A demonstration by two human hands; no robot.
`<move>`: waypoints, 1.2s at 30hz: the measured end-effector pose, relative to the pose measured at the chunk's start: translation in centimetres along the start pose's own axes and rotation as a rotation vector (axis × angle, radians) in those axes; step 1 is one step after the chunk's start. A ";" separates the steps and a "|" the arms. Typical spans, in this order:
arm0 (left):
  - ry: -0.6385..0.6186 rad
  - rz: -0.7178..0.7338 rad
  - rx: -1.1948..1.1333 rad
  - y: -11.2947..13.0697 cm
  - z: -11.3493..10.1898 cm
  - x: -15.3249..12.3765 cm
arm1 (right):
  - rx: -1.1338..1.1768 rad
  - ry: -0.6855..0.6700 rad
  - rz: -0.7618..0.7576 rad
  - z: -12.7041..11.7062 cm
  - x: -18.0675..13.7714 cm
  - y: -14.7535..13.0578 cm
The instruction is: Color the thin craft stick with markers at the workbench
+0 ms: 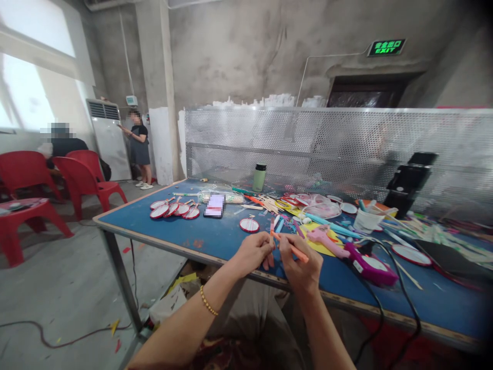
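Observation:
Over the table's front edge, my left hand pinches a thin flat reddish-brown strip that stands upright. My right hand is closed round an orange pen-like tool, its tip against or close to the strip; I cannot tell if they touch. Just beyond my hands lies a small round white disc with a red rim. Several similar red-rimmed discs on sticks lie overlapping to the left, beside a phone with its screen lit.
The blue table carries a green bottle, a white cup, yellow sheets and loose sticks. A pink-and-purple corded device lies right, its cables hanging over the edge. A perforated metal screen stands behind. Two people are at far left.

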State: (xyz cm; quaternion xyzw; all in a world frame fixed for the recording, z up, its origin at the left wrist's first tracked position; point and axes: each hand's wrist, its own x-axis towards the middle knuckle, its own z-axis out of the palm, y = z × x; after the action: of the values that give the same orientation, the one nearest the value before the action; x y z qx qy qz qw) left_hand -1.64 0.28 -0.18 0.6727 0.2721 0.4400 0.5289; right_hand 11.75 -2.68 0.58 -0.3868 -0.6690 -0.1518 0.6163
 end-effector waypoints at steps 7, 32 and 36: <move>-0.001 0.001 0.005 0.1 -0.1 -0.1 | -0.019 0.026 0.033 0.0 -0.1 0.2; -0.011 -0.005 -0.001 0.1 -0.1 0.0 | -0.015 0.017 0.050 0.1 -0.2 0.4; -0.008 -0.007 -0.005 -0.1 -0.1 0.1 | -0.032 0.052 0.054 0.0 -0.3 0.4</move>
State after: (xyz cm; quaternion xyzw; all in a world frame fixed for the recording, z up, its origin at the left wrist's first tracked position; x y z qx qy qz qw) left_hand -1.72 0.43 -0.25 0.6722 0.2711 0.4362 0.5333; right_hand 12.01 -2.48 0.14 -0.4103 -0.6397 -0.1558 0.6311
